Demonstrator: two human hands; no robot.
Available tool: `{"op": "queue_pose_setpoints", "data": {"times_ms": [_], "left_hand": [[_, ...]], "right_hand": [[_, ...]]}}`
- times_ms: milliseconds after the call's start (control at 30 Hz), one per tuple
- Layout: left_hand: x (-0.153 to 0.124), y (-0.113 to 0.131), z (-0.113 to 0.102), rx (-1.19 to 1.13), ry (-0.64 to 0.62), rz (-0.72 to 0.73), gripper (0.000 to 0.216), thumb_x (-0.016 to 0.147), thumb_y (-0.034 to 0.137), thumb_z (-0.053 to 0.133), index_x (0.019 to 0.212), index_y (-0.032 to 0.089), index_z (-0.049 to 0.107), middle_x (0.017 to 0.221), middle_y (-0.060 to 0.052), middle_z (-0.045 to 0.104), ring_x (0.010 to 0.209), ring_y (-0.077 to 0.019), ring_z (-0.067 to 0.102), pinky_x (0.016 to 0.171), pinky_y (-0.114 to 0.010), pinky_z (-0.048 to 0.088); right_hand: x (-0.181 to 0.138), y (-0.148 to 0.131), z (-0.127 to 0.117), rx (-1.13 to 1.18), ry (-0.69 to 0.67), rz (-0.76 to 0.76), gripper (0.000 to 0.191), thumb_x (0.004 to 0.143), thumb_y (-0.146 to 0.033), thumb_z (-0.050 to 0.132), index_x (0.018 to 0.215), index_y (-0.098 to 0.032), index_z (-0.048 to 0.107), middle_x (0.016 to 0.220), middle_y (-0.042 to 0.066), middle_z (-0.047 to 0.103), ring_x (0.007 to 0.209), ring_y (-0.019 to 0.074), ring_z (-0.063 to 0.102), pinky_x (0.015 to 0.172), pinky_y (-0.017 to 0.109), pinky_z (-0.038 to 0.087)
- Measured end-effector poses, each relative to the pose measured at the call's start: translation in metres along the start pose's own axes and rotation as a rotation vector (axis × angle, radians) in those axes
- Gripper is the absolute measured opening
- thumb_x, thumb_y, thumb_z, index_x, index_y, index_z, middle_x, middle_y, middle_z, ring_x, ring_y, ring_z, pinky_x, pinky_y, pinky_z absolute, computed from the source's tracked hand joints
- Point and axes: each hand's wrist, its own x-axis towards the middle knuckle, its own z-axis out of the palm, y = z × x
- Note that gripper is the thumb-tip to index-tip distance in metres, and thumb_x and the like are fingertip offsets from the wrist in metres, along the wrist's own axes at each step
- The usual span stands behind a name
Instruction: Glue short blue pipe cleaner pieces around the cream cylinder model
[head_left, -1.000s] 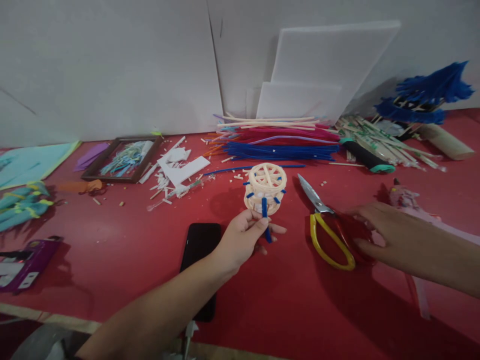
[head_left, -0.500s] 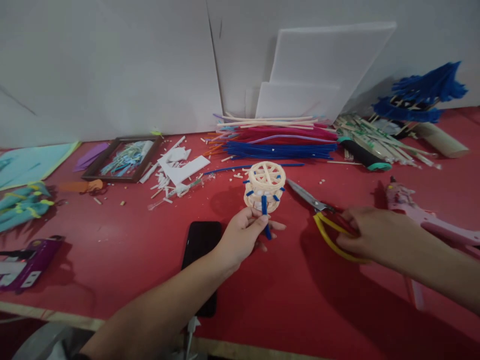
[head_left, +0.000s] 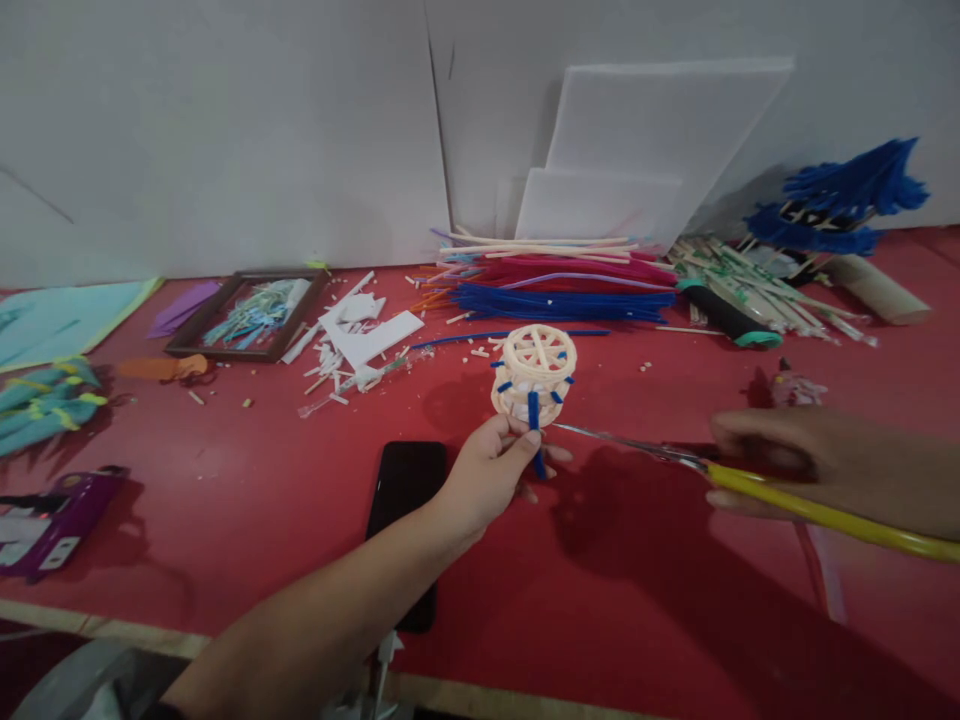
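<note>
My left hand point(head_left: 487, 470) pinches a short blue pipe cleaner point(head_left: 533, 410) that hangs down the front of a small round cage of cream pipe cleaners point(head_left: 538, 350). The cage has a spoked top, blue stubs around its side and white bits inside. My fingertips are just under its lower rim. From the right, my right hand point(head_left: 787, 450) grips scissors point(head_left: 795, 508) by their yellow handles. Their blades point left and the tip is close to the blue piece by my left fingers; whether they touch, I cannot tell. Blurring hides some of the right fingers.
A phone point(head_left: 409, 480) lies beside my left forearm. Bundled pipe cleaners point(head_left: 562, 303) lie at the back, with white scraps point(head_left: 382, 340) and a framed tray point(head_left: 187, 350) to their left. A pink glue gun point(head_left: 799, 388) sits behind my right hand. A purple device point(head_left: 79, 510) is at left.
The scissors have swung from pointing up and left to nearly level, their tip now closer to my left hand. My right hand moved a little right. The left hand keeps its hold.
</note>
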Motion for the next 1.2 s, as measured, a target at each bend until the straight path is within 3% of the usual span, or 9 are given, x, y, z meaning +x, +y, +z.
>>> {"op": "queue_pose_setpoints", "data": {"times_ms": [100,433,833,1000,1200], "left_hand": [[0.000,-0.001,-0.001,-0.016,-0.015,0.009,0.019,0.090,0.026,0.062,0.079,0.021,0.047,0.077,-0.006,0.078,0.058,-0.0107,0.063,0.045,-0.017,0.043],[0.000,0.000,-0.001,-0.023,-0.012,-0.018,0.020,0.088,0.026,0.062,0.079,0.022,0.046,0.082,-0.006,0.079,0.060,-0.0112,0.063,0.046,-0.018,0.044],[-0.002,0.001,0.001,-0.034,0.007,-0.032,0.017,0.093,0.023,0.058,0.079,0.021,0.047,0.080,-0.002,0.077,0.058,-0.0093,0.060,0.046,-0.018,0.041],[0.000,0.000,0.001,-0.046,0.011,-0.028,0.017,0.093,0.025,0.059,0.081,0.021,0.048,0.082,-0.002,0.077,0.059,-0.0088,0.060,0.045,-0.017,0.042],[0.000,-0.001,0.001,-0.057,0.019,-0.021,0.016,0.091,0.026,0.060,0.081,0.021,0.049,0.083,-0.003,0.077,0.059,-0.0096,0.060,0.044,-0.018,0.042]], "right_hand": [[0.007,-0.017,0.000,0.022,-0.160,-0.033,0.075,0.062,-0.100,0.035,0.061,-0.026,0.044,0.055,-0.002,0.047,0.051,0.0154,0.040,0.050,0.031,0.036],[0.019,-0.007,0.010,0.045,-0.072,-0.067,0.067,0.064,-0.093,0.044,0.057,-0.027,0.040,0.050,-0.004,0.039,0.050,0.0144,0.035,0.049,0.030,0.028],[0.029,-0.013,0.002,0.012,0.001,-0.072,0.071,0.058,-0.099,0.041,0.055,-0.028,0.037,0.047,-0.002,0.040,0.048,0.0149,0.034,0.048,0.031,0.026],[0.035,-0.001,0.005,-0.048,-0.048,-0.071,0.063,0.064,-0.090,0.046,0.061,-0.027,0.038,0.052,-0.003,0.041,0.053,0.0152,0.037,0.052,0.030,0.030],[0.037,0.004,0.005,-0.116,-0.110,-0.067,0.068,0.066,-0.094,0.040,0.066,-0.026,0.040,0.058,-0.003,0.045,0.057,0.0162,0.040,0.054,0.030,0.031]]}}
